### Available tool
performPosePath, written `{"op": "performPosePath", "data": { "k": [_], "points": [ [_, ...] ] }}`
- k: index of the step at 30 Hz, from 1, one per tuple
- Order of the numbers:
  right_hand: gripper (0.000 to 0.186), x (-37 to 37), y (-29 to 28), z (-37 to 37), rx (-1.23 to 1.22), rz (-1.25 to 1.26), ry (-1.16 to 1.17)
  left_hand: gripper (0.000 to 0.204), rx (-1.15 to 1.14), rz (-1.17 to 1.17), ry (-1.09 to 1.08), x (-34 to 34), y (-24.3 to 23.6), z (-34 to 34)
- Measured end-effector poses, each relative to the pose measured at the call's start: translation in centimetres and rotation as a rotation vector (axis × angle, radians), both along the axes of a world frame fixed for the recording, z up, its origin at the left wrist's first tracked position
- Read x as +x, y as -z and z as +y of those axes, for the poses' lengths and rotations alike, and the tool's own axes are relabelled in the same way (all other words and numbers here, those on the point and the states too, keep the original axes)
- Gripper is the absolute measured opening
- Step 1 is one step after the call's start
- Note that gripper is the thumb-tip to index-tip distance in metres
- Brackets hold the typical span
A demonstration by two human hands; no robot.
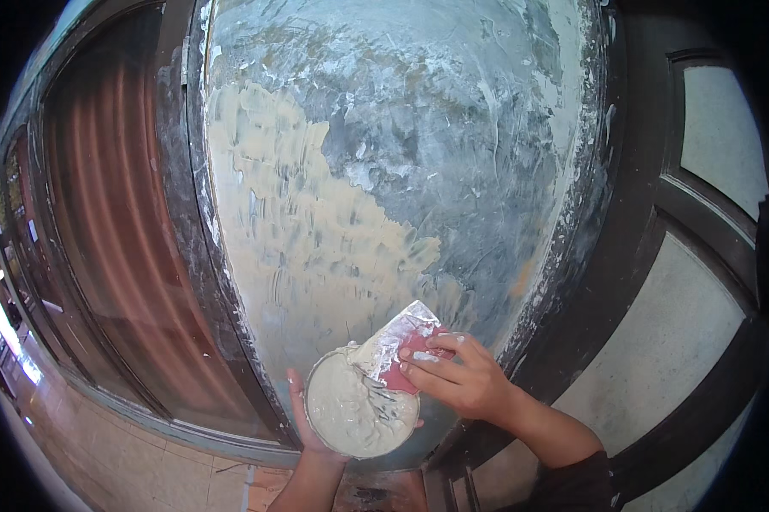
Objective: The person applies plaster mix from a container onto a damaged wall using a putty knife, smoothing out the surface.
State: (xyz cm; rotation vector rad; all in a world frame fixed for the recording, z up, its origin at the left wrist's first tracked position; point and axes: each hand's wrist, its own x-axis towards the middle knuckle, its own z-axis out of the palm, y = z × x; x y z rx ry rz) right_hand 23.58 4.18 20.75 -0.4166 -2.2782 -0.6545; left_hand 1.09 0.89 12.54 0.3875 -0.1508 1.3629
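Note:
Cupped under and around a round tub of cream-coloured putty (350, 414), my left hand (306, 424) holds it up in front of the wall. My right hand (459, 380) grips a red flat putty spreader (399, 348) smeared with white, fingers pressed on its face. The spreader's lower edge meets the putty at the tub's far right rim. Behind both stands a grey wall panel (427, 154), with a patch of cream putty (299, 222) spread over its left and lower part. The tub's underside is hidden.
To the left is a dark-framed window (175, 256) with a reddish-brown curtain (111, 213) behind the glass. Dark wooden framing with pale panels (657, 316) stands at the right. Tiled floor (145, 452) shows at the lower left.

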Motion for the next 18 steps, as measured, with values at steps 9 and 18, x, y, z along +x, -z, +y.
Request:
{"op": "performPosePath", "data": {
  "k": [9,18],
  "points": [
    [0.043,0.6,0.4,1.4,0.012,0.068,0.012,0.095,0.014,-0.107,0.094,0.6,0.5,1.5],
    [0.041,1.8,0.3,3.5,0.053,0.109,0.04,0.102,0.026,0.202,-0.02,1.6,-0.3,2.3]
  ]
}}
